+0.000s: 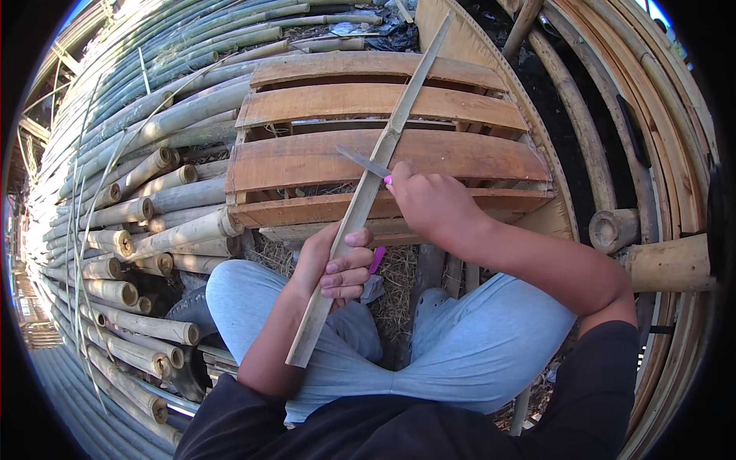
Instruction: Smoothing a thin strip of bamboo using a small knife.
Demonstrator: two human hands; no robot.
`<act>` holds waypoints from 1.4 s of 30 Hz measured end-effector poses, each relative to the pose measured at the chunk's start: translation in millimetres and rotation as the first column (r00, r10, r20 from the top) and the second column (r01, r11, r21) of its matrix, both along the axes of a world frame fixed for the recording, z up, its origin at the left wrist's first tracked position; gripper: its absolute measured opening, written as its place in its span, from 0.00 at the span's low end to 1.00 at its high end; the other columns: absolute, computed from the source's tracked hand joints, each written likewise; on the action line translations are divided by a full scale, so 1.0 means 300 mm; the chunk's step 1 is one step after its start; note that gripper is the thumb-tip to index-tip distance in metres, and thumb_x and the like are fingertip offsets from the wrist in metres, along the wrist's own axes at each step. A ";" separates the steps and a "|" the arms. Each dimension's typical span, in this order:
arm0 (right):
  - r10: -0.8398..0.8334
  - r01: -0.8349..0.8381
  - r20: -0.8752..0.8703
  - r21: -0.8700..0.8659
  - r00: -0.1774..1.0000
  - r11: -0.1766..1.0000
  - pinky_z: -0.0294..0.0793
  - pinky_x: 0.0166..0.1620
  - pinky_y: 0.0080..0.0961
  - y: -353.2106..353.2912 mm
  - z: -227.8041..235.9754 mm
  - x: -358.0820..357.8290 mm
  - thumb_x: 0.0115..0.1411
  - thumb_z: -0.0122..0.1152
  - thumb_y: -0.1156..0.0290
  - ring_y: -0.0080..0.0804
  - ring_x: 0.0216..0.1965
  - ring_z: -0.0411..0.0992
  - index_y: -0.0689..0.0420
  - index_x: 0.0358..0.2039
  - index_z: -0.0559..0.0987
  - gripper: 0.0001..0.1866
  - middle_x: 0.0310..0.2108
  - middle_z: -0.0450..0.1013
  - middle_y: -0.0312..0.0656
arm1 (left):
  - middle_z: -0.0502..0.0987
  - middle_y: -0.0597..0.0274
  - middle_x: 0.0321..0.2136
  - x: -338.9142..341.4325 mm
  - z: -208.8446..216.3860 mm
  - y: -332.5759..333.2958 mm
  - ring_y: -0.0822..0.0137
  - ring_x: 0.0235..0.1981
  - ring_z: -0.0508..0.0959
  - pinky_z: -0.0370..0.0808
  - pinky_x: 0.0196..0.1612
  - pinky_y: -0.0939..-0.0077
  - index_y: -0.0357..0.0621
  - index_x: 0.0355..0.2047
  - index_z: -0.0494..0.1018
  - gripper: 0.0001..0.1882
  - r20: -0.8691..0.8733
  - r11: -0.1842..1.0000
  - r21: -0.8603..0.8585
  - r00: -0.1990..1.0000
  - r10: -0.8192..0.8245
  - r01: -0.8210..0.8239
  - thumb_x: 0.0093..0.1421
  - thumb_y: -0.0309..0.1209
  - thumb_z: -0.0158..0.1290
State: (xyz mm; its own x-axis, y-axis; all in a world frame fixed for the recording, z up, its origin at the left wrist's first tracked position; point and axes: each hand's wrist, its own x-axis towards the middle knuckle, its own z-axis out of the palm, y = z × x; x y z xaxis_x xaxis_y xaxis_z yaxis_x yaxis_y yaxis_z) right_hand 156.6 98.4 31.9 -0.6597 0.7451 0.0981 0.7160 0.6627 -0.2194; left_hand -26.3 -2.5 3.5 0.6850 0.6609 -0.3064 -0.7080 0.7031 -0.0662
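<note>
A long split bamboo strip (360,201) slants up from above my lap and over a slatted wooden crate (307,157). My left hand (335,264) is wrapped round its lower part, fingers curled over the edge. Farther up the strip, my right hand (435,198) grips a small knife (360,161) by its pink handle, most of which the fist hides. The blade points left and lies across the strip. A bright pink piece (377,259) shows just beside my left fingers; what it is I cannot make out.
Stacked bamboo poles (176,203) fill the left side, their cut ends facing the crate. Thin bamboo slivers (80,253) lie over them. To the right stand a curved woven panel (548,153), a thick bamboo piece (671,263) and long wooden strips (678,153). Dry straw (399,295) covers the ground between my legs.
</note>
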 end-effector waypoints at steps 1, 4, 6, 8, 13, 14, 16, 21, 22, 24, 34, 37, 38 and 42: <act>0.001 -0.001 -0.001 0.003 1.000 1.000 0.76 0.22 0.41 -0.004 -0.002 0.000 0.68 0.49 0.65 0.50 0.20 0.76 0.62 0.32 0.67 0.13 0.14 0.72 0.51 | 0.55 0.73 0.08 -0.002 -0.003 0.005 0.79 0.04 0.54 0.51 0.05 0.85 0.52 0.26 0.62 0.18 -0.035 1.000 0.024 0.999 -0.004 0.004 0.72 0.42 0.31; 0.134 -0.134 -0.012 -0.019 0.991 0.991 0.76 0.23 0.42 0.013 -0.002 0.009 0.70 0.47 0.66 0.51 0.20 0.76 0.63 0.31 0.67 0.13 0.15 0.73 0.52 | 0.55 0.73 0.08 0.003 0.007 0.001 0.79 0.04 0.54 0.51 0.05 0.85 0.52 0.25 0.61 0.18 -0.041 1.000 0.002 0.999 0.006 -0.006 0.72 0.42 0.31; 0.080 -0.080 -0.016 -0.019 0.997 0.997 0.76 0.22 0.42 0.011 0.004 -0.002 0.69 0.47 0.66 0.51 0.20 0.76 0.63 0.31 0.67 0.13 0.15 0.72 0.52 | 0.55 0.73 0.08 -0.010 -0.006 0.009 0.79 0.04 0.54 0.50 0.05 0.86 0.53 0.25 0.61 0.18 -0.043 1.000 -0.002 0.999 -0.002 0.002 0.72 0.42 0.31; 0.172 -0.173 -0.041 -0.006 0.984 0.985 0.77 0.21 0.41 -0.025 0.007 -0.009 0.69 0.48 0.65 0.50 0.20 0.77 0.63 0.31 0.67 0.14 0.15 0.72 0.51 | 0.55 0.73 0.08 0.002 -0.001 0.005 0.79 0.04 0.54 0.50 0.05 0.86 0.53 0.25 0.61 0.18 -0.065 1.000 0.018 0.998 0.006 -0.005 0.72 0.42 0.31; 0.040 -0.049 0.069 0.136 0.997 0.989 0.77 0.21 0.37 0.030 -0.041 0.010 0.70 0.47 0.65 0.47 0.20 0.77 0.62 0.30 0.67 0.14 0.14 0.72 0.48 | 0.55 0.74 0.08 -0.003 0.006 0.010 0.79 0.04 0.54 0.50 0.05 0.85 0.53 0.25 0.62 0.18 -0.017 1.000 -0.015 1.000 -0.002 0.001 0.72 0.42 0.32; 0.028 -0.031 0.036 0.109 0.999 0.994 0.77 0.21 0.36 0.008 -0.032 -0.004 0.70 0.47 0.65 0.46 0.20 0.77 0.62 0.30 0.67 0.14 0.14 0.72 0.48 | 0.55 0.73 0.08 -0.010 0.004 0.014 0.79 0.04 0.54 0.51 0.05 0.85 0.53 0.25 0.62 0.18 -0.072 1.000 0.000 0.997 -0.002 0.002 0.72 0.41 0.32; 0.133 -0.134 0.018 0.041 0.991 0.990 0.77 0.21 0.36 -0.055 0.000 -0.013 0.69 0.48 0.65 0.46 0.20 0.77 0.61 0.30 0.67 0.13 0.14 0.71 0.48 | 0.55 0.73 0.08 0.003 0.009 -0.002 0.79 0.04 0.54 0.51 0.05 0.85 0.53 0.25 0.62 0.18 -0.067 1.000 0.004 0.998 0.005 -0.005 0.72 0.41 0.32; 0.012 -0.022 0.077 0.127 0.997 0.992 0.76 0.20 0.36 0.009 -0.027 0.019 0.69 0.48 0.64 0.45 0.20 0.77 0.59 0.29 0.67 0.14 0.14 0.71 0.47 | 0.56 0.73 0.08 -0.001 0.014 -0.010 0.79 0.04 0.54 0.51 0.05 0.85 0.52 0.25 0.62 0.17 -0.002 1.000 -0.019 1.000 -0.015 0.015 0.72 0.41 0.32; 0.008 -0.016 0.062 0.117 0.998 0.993 0.76 0.20 0.36 -0.016 -0.022 0.001 0.69 0.48 0.64 0.45 0.20 0.77 0.59 0.29 0.67 0.14 0.14 0.72 0.47 | 0.56 0.73 0.08 -0.006 0.010 -0.008 0.79 0.04 0.54 0.51 0.05 0.85 0.52 0.25 0.62 0.18 -0.007 1.000 -0.019 1.000 -0.008 0.008 0.72 0.41 0.32; 0.005 -0.011 0.046 0.111 0.999 0.994 0.76 0.20 0.36 -0.050 -0.009 -0.017 0.69 0.48 0.63 0.45 0.21 0.78 0.59 0.29 0.67 0.14 0.15 0.72 0.47 | 0.55 0.73 0.08 -0.003 0.007 0.003 0.79 0.04 0.54 0.51 0.05 0.85 0.52 0.25 0.61 0.18 -0.044 1.000 -0.016 0.999 0.006 -0.007 0.72 0.41 0.32; 0.237 -0.238 0.066 0.001 0.969 0.971 0.76 0.21 0.41 -0.088 0.028 -0.014 0.69 0.47 0.65 0.48 0.21 0.77 0.60 0.30 0.67 0.13 0.15 0.73 0.51 | 0.57 0.73 0.08 0.007 0.016 -0.007 0.80 0.04 0.54 0.50 0.05 0.85 0.53 0.26 0.61 0.18 -0.092 1.000 0.012 0.996 0.007 -0.006 0.72 0.43 0.32; 0.014 -0.026 0.116 0.105 0.993 0.994 0.75 0.22 0.42 0.103 0.021 0.025 0.68 0.48 0.64 0.49 0.21 0.77 0.59 0.29 0.68 0.13 0.14 0.72 0.51 | 0.57 0.73 0.09 -0.011 0.009 0.004 0.79 0.05 0.55 0.51 0.05 0.85 0.52 0.26 0.62 0.18 0.057 1.000 -0.005 0.998 -0.006 0.007 0.72 0.43 0.33; 0.025 -0.030 0.047 0.103 0.999 0.994 0.76 0.23 0.43 0.093 0.021 0.019 0.68 0.48 0.64 0.49 0.21 0.77 0.60 0.30 0.68 0.13 0.14 0.72 0.52 | 0.57 0.73 0.09 -0.021 0.015 0.010 0.79 0.05 0.55 0.52 0.05 0.85 0.52 0.26 0.62 0.18 0.011 1.000 0.014 1.000 -0.009 0.009 0.72 0.43 0.33; 0.213 -0.205 0.113 -0.085 0.970 0.975 0.76 0.24 0.43 -0.099 0.056 -0.027 0.68 0.46 0.66 0.50 0.23 0.77 0.61 0.30 0.67 0.12 0.16 0.73 0.53 | 0.56 0.73 0.09 -0.007 0.000 -0.007 0.80 0.05 0.55 0.52 0.05 0.85 0.52 0.26 0.62 0.18 -0.024 1.000 0.012 1.000 0.010 -0.010 0.72 0.43 0.32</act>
State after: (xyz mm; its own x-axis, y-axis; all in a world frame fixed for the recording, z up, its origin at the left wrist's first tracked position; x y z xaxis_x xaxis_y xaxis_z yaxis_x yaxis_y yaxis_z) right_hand 148.4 68.8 48.7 -0.8052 0.5916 -0.0408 0.5874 0.7861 -0.1924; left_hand -28.4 -4.7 3.5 0.6706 0.6717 -0.3147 -0.7165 0.6965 -0.0403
